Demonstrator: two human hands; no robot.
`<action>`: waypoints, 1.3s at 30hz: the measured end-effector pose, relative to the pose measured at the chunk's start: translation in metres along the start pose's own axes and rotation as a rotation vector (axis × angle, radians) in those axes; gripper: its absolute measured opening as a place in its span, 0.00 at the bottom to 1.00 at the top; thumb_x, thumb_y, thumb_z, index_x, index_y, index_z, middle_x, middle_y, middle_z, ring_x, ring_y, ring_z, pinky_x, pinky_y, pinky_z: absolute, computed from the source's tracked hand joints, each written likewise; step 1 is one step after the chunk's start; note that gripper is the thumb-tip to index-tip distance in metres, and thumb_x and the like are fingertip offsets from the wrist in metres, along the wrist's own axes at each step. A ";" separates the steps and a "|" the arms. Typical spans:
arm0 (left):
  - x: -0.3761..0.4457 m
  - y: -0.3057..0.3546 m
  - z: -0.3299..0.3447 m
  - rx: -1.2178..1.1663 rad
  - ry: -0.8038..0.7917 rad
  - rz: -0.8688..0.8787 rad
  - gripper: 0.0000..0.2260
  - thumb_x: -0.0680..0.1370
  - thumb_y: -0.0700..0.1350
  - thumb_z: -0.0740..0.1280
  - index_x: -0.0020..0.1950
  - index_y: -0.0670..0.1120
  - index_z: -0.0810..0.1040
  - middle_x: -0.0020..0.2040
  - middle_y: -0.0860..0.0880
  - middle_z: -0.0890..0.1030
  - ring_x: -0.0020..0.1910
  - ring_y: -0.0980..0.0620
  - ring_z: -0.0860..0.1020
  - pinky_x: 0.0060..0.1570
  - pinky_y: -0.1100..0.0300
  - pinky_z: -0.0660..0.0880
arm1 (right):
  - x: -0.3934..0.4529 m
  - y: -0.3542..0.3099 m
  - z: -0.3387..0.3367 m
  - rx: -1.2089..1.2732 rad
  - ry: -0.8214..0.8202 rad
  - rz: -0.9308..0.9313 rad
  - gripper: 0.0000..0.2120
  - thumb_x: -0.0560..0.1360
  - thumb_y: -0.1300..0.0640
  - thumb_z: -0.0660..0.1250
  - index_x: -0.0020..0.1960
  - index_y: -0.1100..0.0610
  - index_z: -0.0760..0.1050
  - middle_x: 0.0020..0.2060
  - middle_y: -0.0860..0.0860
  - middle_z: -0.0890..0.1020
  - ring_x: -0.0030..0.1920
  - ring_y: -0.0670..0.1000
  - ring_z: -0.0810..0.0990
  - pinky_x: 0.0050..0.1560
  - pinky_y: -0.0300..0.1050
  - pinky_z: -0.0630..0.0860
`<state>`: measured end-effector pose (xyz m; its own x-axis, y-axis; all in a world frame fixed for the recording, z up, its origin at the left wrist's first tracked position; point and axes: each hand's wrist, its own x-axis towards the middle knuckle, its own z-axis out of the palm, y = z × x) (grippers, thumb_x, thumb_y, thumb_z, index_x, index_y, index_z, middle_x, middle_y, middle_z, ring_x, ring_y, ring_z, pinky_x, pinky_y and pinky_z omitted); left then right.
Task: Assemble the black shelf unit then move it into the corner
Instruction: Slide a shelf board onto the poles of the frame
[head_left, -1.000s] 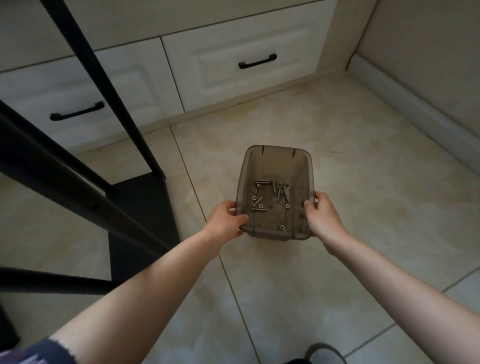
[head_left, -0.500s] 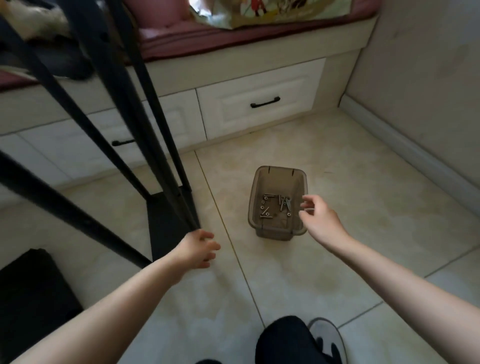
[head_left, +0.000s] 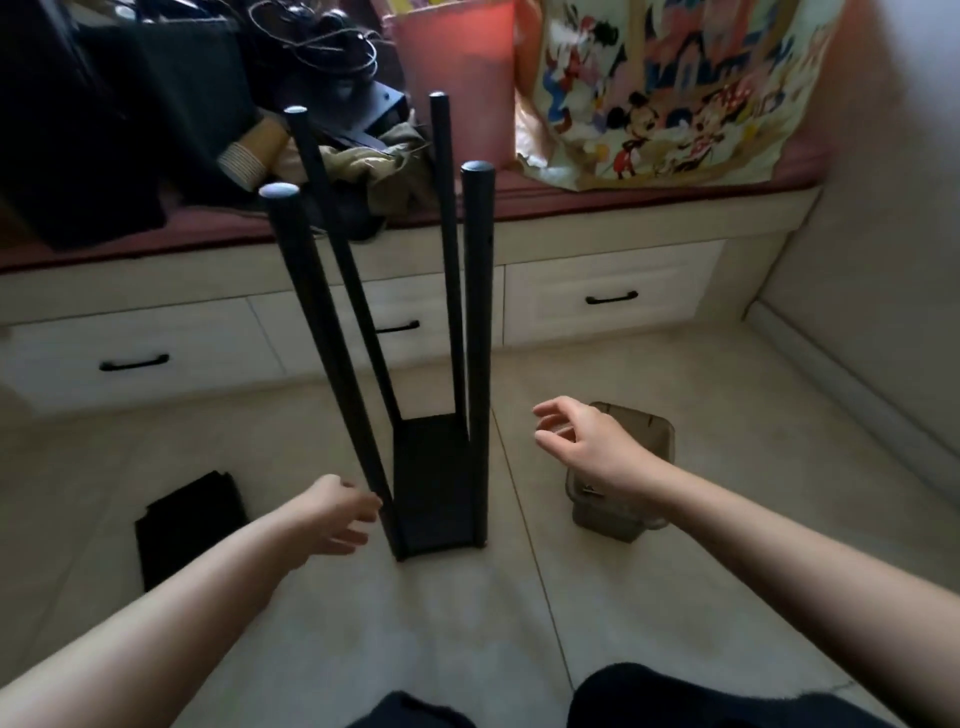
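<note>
Four black posts (head_left: 475, 332) on beige tiled floor (head_left: 701, 415)

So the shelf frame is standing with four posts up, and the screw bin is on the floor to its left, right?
Not quite: in the head view the bin sits to the right of the frame, partly behind the right hand. The four posts do stand up.

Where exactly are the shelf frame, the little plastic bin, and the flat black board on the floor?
shelf frame (head_left: 439, 488): head view, on its bottom panel.
plastic bin (head_left: 652, 434): head view, on its far rim.
black board (head_left: 189, 525): head view, on its top face.
</note>
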<state>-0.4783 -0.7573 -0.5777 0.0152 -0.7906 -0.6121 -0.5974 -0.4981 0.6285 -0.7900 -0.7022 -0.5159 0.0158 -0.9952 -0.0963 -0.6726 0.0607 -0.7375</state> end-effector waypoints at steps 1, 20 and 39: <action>0.003 0.001 -0.010 -0.039 0.033 -0.001 0.14 0.79 0.47 0.70 0.59 0.40 0.74 0.56 0.44 0.81 0.48 0.46 0.83 0.41 0.56 0.81 | 0.004 -0.005 0.004 0.005 -0.004 -0.014 0.20 0.80 0.50 0.64 0.70 0.54 0.68 0.58 0.47 0.78 0.54 0.45 0.77 0.54 0.38 0.73; 0.036 0.041 -0.049 0.057 -0.185 0.454 0.09 0.73 0.41 0.78 0.49 0.54 0.87 0.49 0.57 0.86 0.51 0.60 0.83 0.48 0.68 0.78 | 0.087 0.009 0.031 0.090 -0.166 -0.327 0.18 0.79 0.39 0.60 0.59 0.51 0.75 0.47 0.37 0.82 0.48 0.39 0.82 0.44 0.31 0.75; 0.012 0.040 -0.051 0.252 0.177 0.233 0.08 0.75 0.47 0.76 0.45 0.47 0.79 0.41 0.48 0.83 0.36 0.54 0.83 0.34 0.64 0.79 | 0.044 -0.021 0.035 0.031 -0.253 -0.401 0.14 0.79 0.52 0.66 0.64 0.51 0.72 0.46 0.48 0.85 0.47 0.46 0.84 0.51 0.50 0.80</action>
<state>-0.4612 -0.8047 -0.5355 -0.0189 -0.9325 -0.3607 -0.7789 -0.2124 0.5900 -0.7493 -0.7446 -0.5273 0.4515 -0.8912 0.0432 -0.5543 -0.3181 -0.7691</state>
